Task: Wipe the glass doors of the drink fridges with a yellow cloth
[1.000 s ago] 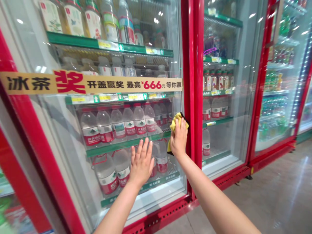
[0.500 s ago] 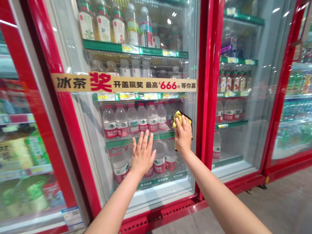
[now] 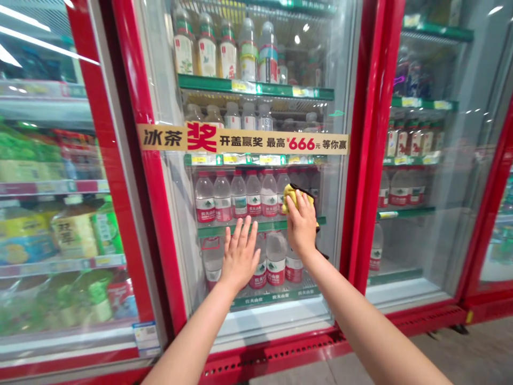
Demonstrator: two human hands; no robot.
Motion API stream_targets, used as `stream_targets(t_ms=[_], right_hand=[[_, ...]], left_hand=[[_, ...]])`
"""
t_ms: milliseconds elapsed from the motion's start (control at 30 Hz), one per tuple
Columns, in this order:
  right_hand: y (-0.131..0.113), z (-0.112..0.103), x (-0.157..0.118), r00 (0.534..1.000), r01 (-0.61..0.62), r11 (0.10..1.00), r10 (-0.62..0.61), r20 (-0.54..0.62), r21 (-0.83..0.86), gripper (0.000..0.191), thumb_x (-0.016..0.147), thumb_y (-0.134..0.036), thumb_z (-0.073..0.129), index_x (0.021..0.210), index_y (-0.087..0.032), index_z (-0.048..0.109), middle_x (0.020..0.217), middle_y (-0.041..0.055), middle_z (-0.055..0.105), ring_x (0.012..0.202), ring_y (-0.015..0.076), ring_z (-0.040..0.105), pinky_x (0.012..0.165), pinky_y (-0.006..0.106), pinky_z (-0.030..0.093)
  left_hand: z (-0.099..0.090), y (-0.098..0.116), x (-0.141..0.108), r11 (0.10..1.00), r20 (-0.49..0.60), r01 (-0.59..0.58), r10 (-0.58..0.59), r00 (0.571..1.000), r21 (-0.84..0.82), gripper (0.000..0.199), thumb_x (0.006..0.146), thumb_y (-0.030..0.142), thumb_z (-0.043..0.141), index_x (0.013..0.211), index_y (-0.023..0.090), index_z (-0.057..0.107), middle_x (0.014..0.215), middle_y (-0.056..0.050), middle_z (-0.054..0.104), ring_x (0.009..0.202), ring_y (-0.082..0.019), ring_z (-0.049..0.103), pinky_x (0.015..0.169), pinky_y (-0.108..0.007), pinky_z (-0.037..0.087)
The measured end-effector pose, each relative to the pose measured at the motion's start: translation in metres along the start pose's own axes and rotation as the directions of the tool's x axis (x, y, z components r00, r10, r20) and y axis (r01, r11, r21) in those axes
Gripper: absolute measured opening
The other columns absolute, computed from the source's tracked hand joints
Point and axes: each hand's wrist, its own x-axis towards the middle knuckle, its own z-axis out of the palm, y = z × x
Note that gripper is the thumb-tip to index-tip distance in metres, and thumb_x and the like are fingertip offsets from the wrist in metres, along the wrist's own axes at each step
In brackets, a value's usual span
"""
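A glass fridge door [image 3: 160,80] in a red frame stands in front of me, with a beige banner [image 3: 244,140] across it. My left hand [image 3: 240,254] is spread flat at the glass over the lower shelves, holding nothing. To its right, my right hand [image 3: 302,222] presses a yellow cloth [image 3: 289,199] with a dark edge against the door. Part of the cloth is hidden under that hand. Behind the glass, water bottles [image 3: 206,200] with red caps line a shelf above and left of my left hand.
Packaged drinks [image 3: 74,230] fill another glass-fronted fridge on the left. More bottles [image 3: 401,187] stand in the fridge on the right. A red vented base [image 3: 272,355] runs along the grey floor [image 3: 360,371].
The view has shifted left, so the fridge and banner appear farther right. My right hand and the cloth are farther left on the door; my left hand stays spread, slightly left on the glass.
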Motion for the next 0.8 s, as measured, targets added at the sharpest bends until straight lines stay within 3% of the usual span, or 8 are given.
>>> stream_targets(t_ms=[100, 200, 333, 433, 567, 700, 733, 800], right_hand=[[-0.021, 0.001, -0.009, 0.987, 0.117, 0.993, -0.117, 0.11, 0.005, 0.049, 0.101, -0.021, 0.051, 0.15, -0.027, 0.051, 0.159, 0.0101, 0.047, 0.152, 0.0264, 0.033, 0.123, 0.056, 0.033], [-0.011, -0.011, -0.033, 0.949, 0.259, 0.964, -0.266, 0.169, 0.06, 0.046, 0.1, -0.015, 0.05, 0.143, -0.031, 0.058, 0.152, 0.006, 0.056, 0.147, 0.0226, 0.042, 0.122, 0.051, 0.036], [0.007, -0.013, -0.029, 0.987, 0.157, 0.985, -0.159, 0.023, 0.068, 0.043, 0.1, -0.015, 0.05, 0.136, -0.035, 0.065, 0.142, 0.0053, 0.063, 0.14, 0.0235, 0.051, 0.118, 0.052, 0.042], [-0.014, 0.005, -0.007, 0.996, 0.087, 0.994, -0.085, -0.031, 0.067, 0.044, 0.101, -0.015, 0.048, 0.137, -0.033, 0.064, 0.146, 0.0071, 0.06, 0.144, 0.0257, 0.046, 0.119, 0.057, 0.038], [-0.052, 0.016, -0.007, 0.974, 0.204, 0.979, -0.205, 0.095, 0.017, 0.046, 0.101, -0.016, 0.049, 0.143, -0.03, 0.058, 0.156, 0.009, 0.052, 0.15, 0.0264, 0.038, 0.122, 0.057, 0.031], [-0.043, -0.002, -0.035, 0.852, 0.453, 0.889, -0.452, 0.264, 0.059, 0.047, 0.099, -0.014, 0.052, 0.142, -0.033, 0.058, 0.155, 0.0029, 0.054, 0.146, 0.0208, 0.043, 0.125, 0.048, 0.026], [-0.037, -0.005, -0.038, 0.848, 0.46, 0.887, -0.456, 0.27, 0.053, 0.048, 0.099, -0.012, 0.052, 0.141, -0.034, 0.059, 0.154, 0.002, 0.055, 0.146, 0.0203, 0.044, 0.126, 0.048, 0.025], [-0.031, -0.003, -0.033, 0.895, 0.392, 0.92, -0.385, 0.226, 0.015, 0.048, 0.098, -0.011, 0.051, 0.14, -0.034, 0.06, 0.152, 0.0028, 0.056, 0.146, 0.0216, 0.045, 0.125, 0.05, 0.025]], left_hand=[[-0.001, -0.003, -0.003, 1.0, 0.007, -0.001, 0.001, 1.0, 0.009, 0.085, 0.095, 0.034, 0.058, 0.164, 0.019, 0.011, 0.17, -0.012, 0.017, 0.159, -0.028, 0.007, 0.129, -0.054, 0.011], [-0.002, -0.01, -0.011, 1.0, 0.012, -0.01, 0.01, 1.0, 0.023, 0.084, 0.095, 0.035, 0.057, 0.164, 0.018, 0.012, 0.17, -0.012, 0.019, 0.159, -0.028, 0.008, 0.129, -0.054, 0.013], [-0.007, -0.023, -0.021, 0.999, 0.013, -0.009, 0.008, 1.0, 0.036, 0.084, 0.095, 0.037, 0.058, 0.164, 0.018, 0.013, 0.17, -0.012, 0.02, 0.159, -0.028, 0.009, 0.13, -0.053, 0.012], [-0.01, -0.029, -0.023, 0.999, 0.018, 0.0, -0.001, 1.0, 0.039, 0.084, 0.095, 0.038, 0.058, 0.164, 0.018, 0.015, 0.17, -0.012, 0.02, 0.159, -0.027, 0.008, 0.13, -0.052, 0.011], [-0.011, -0.033, -0.026, 0.999, 0.017, 0.012, -0.013, 1.0, 0.046, 0.085, 0.094, 0.037, 0.059, 0.164, 0.018, 0.015, 0.17, -0.012, 0.02, 0.159, -0.028, 0.009, 0.13, -0.052, 0.011], [-0.014, -0.043, -0.037, 0.998, 0.02, 0.018, -0.02, 1.0, 0.06, 0.086, 0.095, 0.037, 0.059, 0.164, 0.02, 0.011, 0.17, -0.011, 0.022, 0.159, -0.029, 0.011, 0.129, -0.054, 0.013], [-0.015, -0.047, -0.04, 0.998, 0.022, 0.021, -0.022, 1.0, 0.066, 0.086, 0.095, 0.037, 0.058, 0.164, 0.02, 0.01, 0.17, -0.011, 0.022, 0.159, -0.029, 0.012, 0.129, -0.054, 0.013], [-0.019, -0.054, -0.045, 0.997, 0.02, 0.027, -0.028, 0.999, 0.076, 0.086, 0.095, 0.039, 0.058, 0.164, 0.021, 0.01, 0.169, -0.01, 0.023, 0.159, -0.03, 0.014, 0.129, -0.054, 0.014]])
